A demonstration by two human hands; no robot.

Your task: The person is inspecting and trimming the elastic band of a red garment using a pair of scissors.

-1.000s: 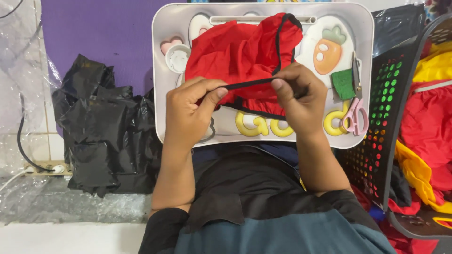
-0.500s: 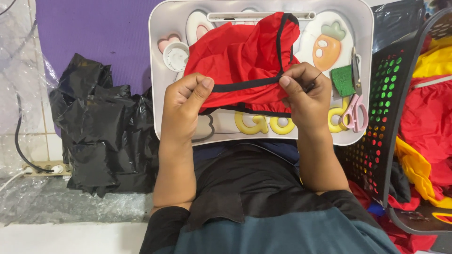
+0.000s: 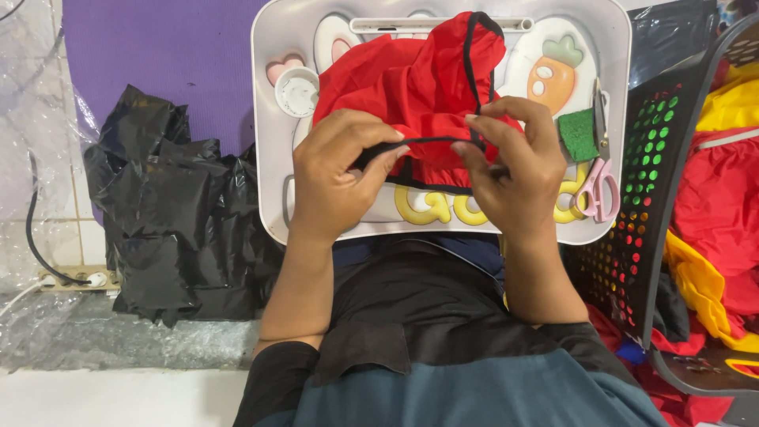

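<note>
Centrally, a red fabric garment (image 3: 411,87) with black edge binding (image 3: 427,142) lies bunched on a white lap tray (image 3: 273,95). Left hand (image 3: 340,178) and right hand (image 3: 514,170) each pinch the binding between thumb and fingertips, holding it just above the tray. Pink scissors (image 3: 599,190) and a green felt piece (image 3: 577,134) rest at the tray's right edge.

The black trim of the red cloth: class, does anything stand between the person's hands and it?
Nothing visible does. The left hand and right hand both pinch the black trim of the red cloth directly, above the lap tray.
</note>
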